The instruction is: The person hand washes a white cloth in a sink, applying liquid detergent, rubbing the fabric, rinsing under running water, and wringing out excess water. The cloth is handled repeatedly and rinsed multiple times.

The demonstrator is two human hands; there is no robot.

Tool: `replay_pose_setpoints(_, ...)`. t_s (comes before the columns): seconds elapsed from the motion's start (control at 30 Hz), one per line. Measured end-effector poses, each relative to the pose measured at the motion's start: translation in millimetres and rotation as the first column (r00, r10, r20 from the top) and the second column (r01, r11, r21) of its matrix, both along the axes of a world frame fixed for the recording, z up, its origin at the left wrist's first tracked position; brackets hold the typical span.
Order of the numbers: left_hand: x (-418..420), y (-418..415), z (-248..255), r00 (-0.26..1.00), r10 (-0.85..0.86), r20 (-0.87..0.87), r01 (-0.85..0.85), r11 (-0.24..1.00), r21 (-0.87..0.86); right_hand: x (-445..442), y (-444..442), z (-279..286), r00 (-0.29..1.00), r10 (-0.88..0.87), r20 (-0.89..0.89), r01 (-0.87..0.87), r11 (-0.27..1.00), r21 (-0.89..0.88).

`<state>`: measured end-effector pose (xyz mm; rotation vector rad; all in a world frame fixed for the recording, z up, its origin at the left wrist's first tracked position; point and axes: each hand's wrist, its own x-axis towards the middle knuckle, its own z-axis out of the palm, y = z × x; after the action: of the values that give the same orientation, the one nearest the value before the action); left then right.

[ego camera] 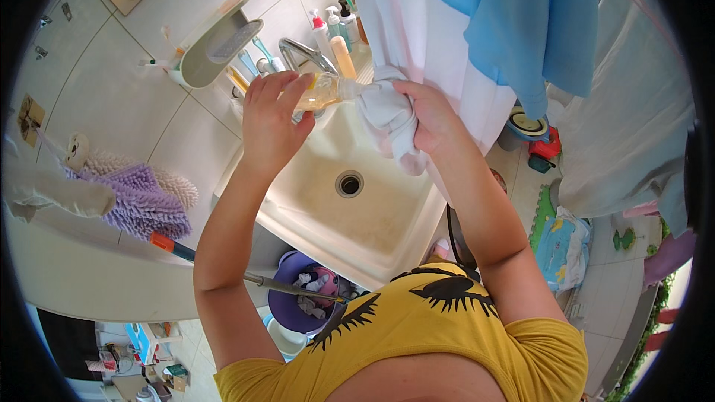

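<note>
My left hand (275, 120) grips a clear plastic bottle (321, 92) of amber liquid. It is tipped nearly level, its neck pointing right. The bottle's mouth meets a bunched pale piece of fabric (385, 103), though whether it touches is hard to tell. My right hand (433, 117) clutches that bunch, thumb on top. The cloth seems to belong to the hanging white, pink and blue fabric (441, 28) behind it. Below both hands lies a cream sink basin (301, 190) with a round drain (350, 184).
Behind the basin are a chrome faucet (307, 53) and several pump bottles (335, 25). A wall-mounted holder (195, 64) and a purple chenille towel (145, 201) are at left. A purple bucket (285, 290) of laundry stands below, crossed by a pole (262, 280).
</note>
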<state>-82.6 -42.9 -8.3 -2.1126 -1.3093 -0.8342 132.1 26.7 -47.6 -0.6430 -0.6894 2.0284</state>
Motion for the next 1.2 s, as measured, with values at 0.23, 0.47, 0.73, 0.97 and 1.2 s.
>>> replay_pose_setpoints(0.23, 1.5, -0.6, 8.6, 0.994, 0.06, -0.088, -0.059, 0.998, 0.014, -1.9, 4.4, -1.6, 0.998, -0.001, 0.067, 0.001, 1.0, 0.001)
replay_pose_setpoints(0.47, 7.6, -3.4, 16.2, 0.989, 0.085, -0.117, -0.084, 0.996, 0.014, -0.8, 1.6, 2.3, 0.996, 0.002, 0.086, -0.005, 1.0, 0.024)
replay_pose_setpoints(0.73, 9.1, -4.0, 17.8, 0.989, 0.08, -0.123, -0.08, 0.997, 0.011, -0.5, 4.6, -2.2, 0.996, 0.005, 0.086, -0.007, 1.0, 0.023)
replay_pose_setpoints(0.97, 3.5, -8.3, 7.5, 0.997, 0.056, 0.053, -0.054, 0.998, -0.032, 0.4, 2.2, 0.1, 0.998, 0.004, 0.064, -0.006, 1.0, 0.019)
replay_pose_setpoints(1.2, -9.6, -6.0, -95.9, 0.632, 0.284, 0.722, 0.117, 0.885, -0.451, 5.0, -3.8, 6.7, 0.984, -0.055, 0.171, 0.042, 0.996, 0.077)
